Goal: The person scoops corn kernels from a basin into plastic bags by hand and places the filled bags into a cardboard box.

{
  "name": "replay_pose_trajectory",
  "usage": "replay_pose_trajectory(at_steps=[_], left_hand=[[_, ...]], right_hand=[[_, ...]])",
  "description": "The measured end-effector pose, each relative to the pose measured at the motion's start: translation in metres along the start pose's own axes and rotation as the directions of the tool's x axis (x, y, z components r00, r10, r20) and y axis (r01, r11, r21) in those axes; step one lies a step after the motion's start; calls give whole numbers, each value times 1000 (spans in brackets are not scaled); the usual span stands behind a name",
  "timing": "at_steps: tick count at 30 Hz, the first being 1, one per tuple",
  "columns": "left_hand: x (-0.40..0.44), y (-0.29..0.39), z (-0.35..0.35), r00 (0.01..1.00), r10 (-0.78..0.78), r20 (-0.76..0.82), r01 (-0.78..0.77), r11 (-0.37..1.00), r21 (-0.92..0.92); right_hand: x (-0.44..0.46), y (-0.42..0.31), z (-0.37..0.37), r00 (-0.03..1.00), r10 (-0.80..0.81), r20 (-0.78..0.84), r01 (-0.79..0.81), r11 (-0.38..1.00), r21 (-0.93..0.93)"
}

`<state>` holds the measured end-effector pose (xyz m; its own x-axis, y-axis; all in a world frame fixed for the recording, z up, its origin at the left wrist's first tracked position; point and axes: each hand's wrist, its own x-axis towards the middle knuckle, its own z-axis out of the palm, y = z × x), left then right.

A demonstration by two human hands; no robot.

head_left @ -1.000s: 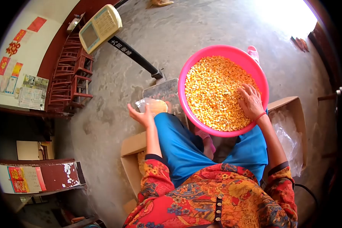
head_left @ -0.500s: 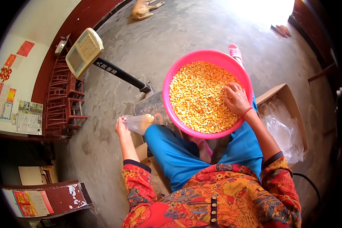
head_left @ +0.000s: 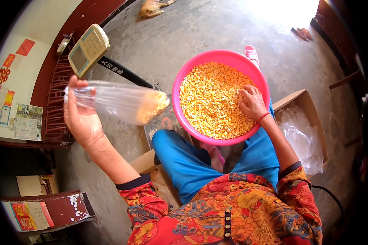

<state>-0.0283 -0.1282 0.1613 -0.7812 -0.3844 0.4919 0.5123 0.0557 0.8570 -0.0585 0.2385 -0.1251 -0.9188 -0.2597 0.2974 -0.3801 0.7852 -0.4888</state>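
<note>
A clear plastic bag (head_left: pixel 114 100) with yellow corn kernels (head_left: pixel 151 107) in its far end is stretched out to the left of the basin. My left hand (head_left: pixel 82 118) is closed on the mouth of the bag, raised near the scale's display. On my lap side stands a pink basin (head_left: pixel 180 118) filled with corn kernels (head_left: pixel 214 102). At its right side my right hand (head_left: pixel 252 102) rests on the kernels, fingers apart and bent, the tips partly sunk among them. A red bracelet circles that wrist.
A platform scale has its display head (head_left: pixel 88 51) on a black post (head_left: pixel 124 72) at left. At right sits a cardboard box (head_left: pixel 304 106) of clear plastic bags (head_left: pixel 300 136). Wooden chairs (head_left: pixel 58 98) line the left wall. A dog (head_left: pixel 153 8) lies on the far floor.
My left hand has risen up and to the left, closer to the camera, drawing the plastic bag out with it. My right hand has stayed in the corn.
</note>
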Motion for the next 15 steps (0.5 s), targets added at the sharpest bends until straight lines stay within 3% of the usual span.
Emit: replay_pose_trajectory(at_steps=[5,9,12,13,15], left_hand=[[-18,20,57,995,8,96,2,994,-110],[-43,-11,85,939,-178,294,215,971,-100],[-75,-49,97,824,-380,419,428,904,-21],[-85,-59,97,795,-384,470,431,902,9],[-101,-65,95,760,-393,519,435,899,44]], right_hand=[[0,2,0,999,-7,-33,8,999,42],[1,0,-5,998,-43,-44,46,996,79],[6,-13,-17,993,-39,-111,73,943,325],[10,-29,-30,993,-38,-110,72,943,325],[21,-71,-61,964,-111,-241,221,837,501]])
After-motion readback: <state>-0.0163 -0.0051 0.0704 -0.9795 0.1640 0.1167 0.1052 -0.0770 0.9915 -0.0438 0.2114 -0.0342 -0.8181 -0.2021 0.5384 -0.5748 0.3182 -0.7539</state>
